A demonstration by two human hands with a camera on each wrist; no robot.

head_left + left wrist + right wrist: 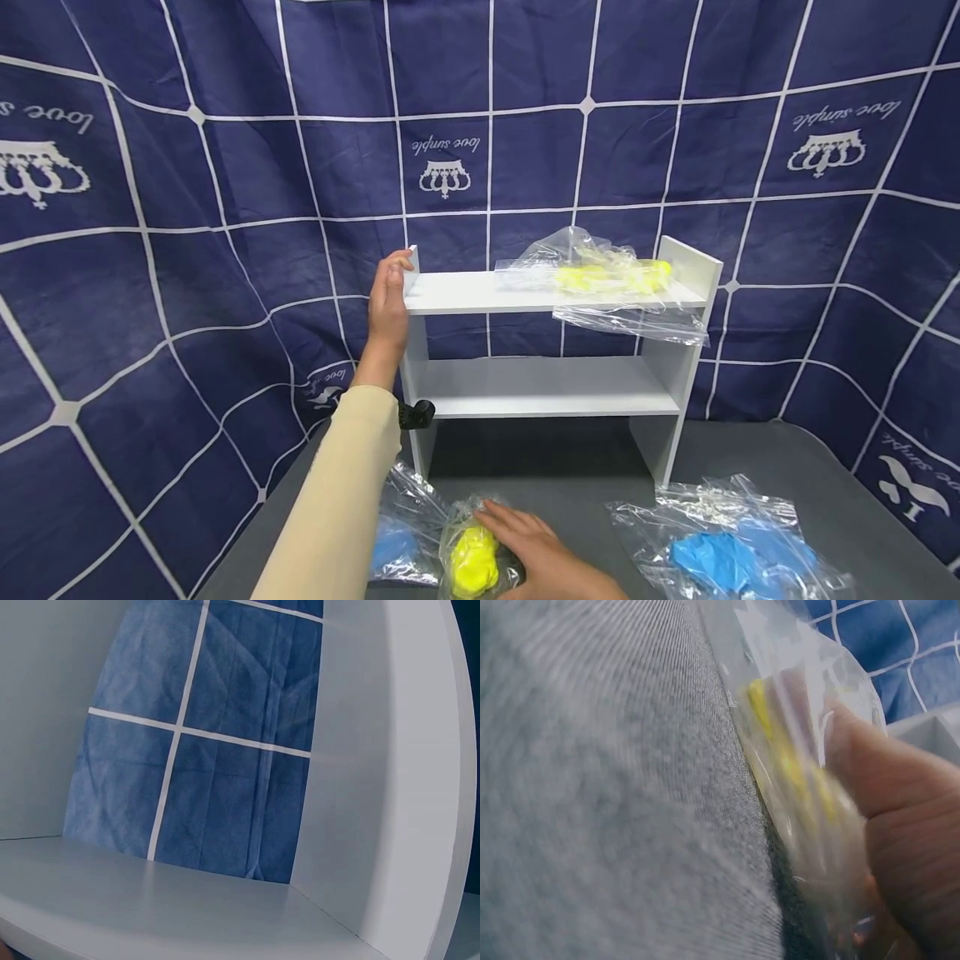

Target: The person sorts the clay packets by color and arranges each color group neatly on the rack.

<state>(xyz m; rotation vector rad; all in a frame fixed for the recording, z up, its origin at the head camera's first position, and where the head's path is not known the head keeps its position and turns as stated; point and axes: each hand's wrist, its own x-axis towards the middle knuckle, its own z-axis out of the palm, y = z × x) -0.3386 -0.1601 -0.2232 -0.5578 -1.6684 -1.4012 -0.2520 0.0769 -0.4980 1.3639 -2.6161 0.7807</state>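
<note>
My left hand [389, 302] grips the top of the left side panel [415, 350] of a white two-tier shelf [547, 387], its fingers bent over the edge. In the left wrist view only the shelf's boards [427, 772] show clearly. Low in the head view, my right hand [543, 554] holds a clear plastic bag [453, 533] with a bright yellow lump [474, 562] in it, down on the grey surface. The right wrist view shows the thumb [900, 787] against the plastic, with fingers partly hidden behind it.
Clear bags with yellow contents [611, 277] lie on the upper shelf board, plastic hanging over its front edge. A bag with a blue item [397, 542] lies left of the yellow one; bags with blue contents [723, 558] lie right. A navy grid curtain [247, 167] stands behind.
</note>
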